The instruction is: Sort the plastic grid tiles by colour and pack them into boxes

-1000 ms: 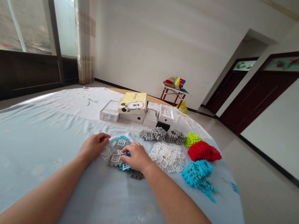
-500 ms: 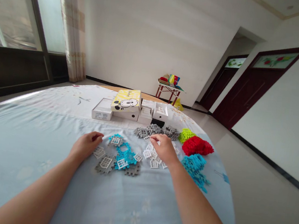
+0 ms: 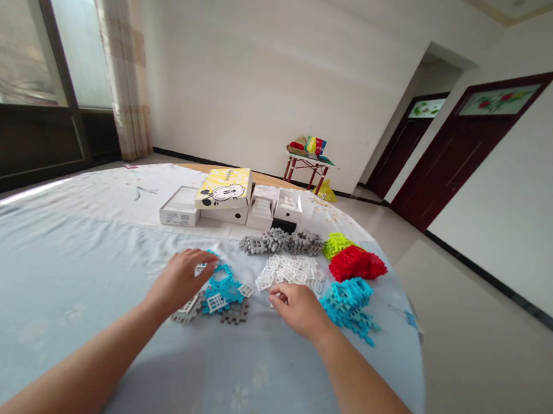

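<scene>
My left hand [image 3: 186, 276] is over the left side of a loose group of interlocking plastic pieces, its fingers bent together above a white window piece [image 3: 199, 269]. What those fingers hold, if anything, is hidden. Blue interlocking pieces [image 3: 226, 288] and a grey notched piece [image 3: 236, 313] lie just right of it, with a white lattice window [image 3: 215, 303] on top. My right hand [image 3: 299, 309] is closed at the near edge of a pile of white window pieces [image 3: 293, 269], thumb and fingertips together. I cannot make out what is between them.
Grey pieces [image 3: 280, 241] lie behind the white pile. Yellow-green [image 3: 337, 245], red [image 3: 357, 264] and blue pieces [image 3: 348, 300] are heaped at the right. Farther back stand white boxes [image 3: 179, 207] and a yellow cartoon lid [image 3: 225, 187]. The round table's edge [image 3: 419, 379] curves along the right.
My left hand has moved right, over the group of pieces. My right hand has drawn back toward me, showing more of the white pile. The camera view has shifted slightly.
</scene>
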Demonstrator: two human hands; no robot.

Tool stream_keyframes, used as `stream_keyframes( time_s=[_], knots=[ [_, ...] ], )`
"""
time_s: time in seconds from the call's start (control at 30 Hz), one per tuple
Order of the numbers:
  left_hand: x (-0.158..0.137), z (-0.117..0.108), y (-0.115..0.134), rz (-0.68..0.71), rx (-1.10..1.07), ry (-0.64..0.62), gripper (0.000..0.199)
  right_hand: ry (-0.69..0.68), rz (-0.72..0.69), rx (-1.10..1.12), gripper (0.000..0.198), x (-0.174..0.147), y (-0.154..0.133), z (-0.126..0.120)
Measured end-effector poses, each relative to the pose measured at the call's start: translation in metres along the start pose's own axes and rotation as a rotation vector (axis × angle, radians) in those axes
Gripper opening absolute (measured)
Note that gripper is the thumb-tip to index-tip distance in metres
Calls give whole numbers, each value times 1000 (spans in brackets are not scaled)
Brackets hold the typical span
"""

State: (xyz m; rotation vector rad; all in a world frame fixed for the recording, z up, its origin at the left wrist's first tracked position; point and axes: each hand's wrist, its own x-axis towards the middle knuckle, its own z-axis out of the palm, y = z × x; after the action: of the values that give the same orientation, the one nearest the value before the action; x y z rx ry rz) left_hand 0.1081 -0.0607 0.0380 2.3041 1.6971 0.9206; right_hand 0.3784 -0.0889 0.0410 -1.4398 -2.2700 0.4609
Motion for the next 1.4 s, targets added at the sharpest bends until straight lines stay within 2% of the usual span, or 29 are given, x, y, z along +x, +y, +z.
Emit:
stream_keyframes(
  time_s=[0.13,0.23,0.37,0.47,0.7,0.8,0.9,1.03,1.17,1.23,1.33,1.4],
  knots=[
    [-1,15,40,191,69,-101,31,-107,-2,-47,19,-7,-2,0],
    [1,24,55,237,156,-176,30,-147,-8,-46,18,-8,-1,3],
    [8,33,62,226,273,-271,26,-138,-7,8,18,-4,5,9],
    [12,35,64,195,328,-294,23,-132,-12,31,18,-3,9,12],
    [17,21,50,61,348,-322,25,-138,-30,1,19,-2,9,10],
    [22,10,41,-25,317,-296,29,-149,-45,-19,21,-2,8,10],
    [32,1,37,-112,264,-205,33,-139,-58,-34,24,0,9,12],
    [51,2,42,-190,87,-179,38,-137,-63,-31,23,2,11,15],
    [71,21,63,-173,-237,-170,42,-158,-70,-34,23,2,11,16],
    [78,28,75,-159,-373,-163,50,-157,-76,-39,23,2,11,15],
    [80,25,81,-136,-359,-114,56,-154,-80,-35,23,2,12,15],
    [74,15,72,-124,-296,-99,50,-152,-79,-27,22,1,12,16]
  ],
)
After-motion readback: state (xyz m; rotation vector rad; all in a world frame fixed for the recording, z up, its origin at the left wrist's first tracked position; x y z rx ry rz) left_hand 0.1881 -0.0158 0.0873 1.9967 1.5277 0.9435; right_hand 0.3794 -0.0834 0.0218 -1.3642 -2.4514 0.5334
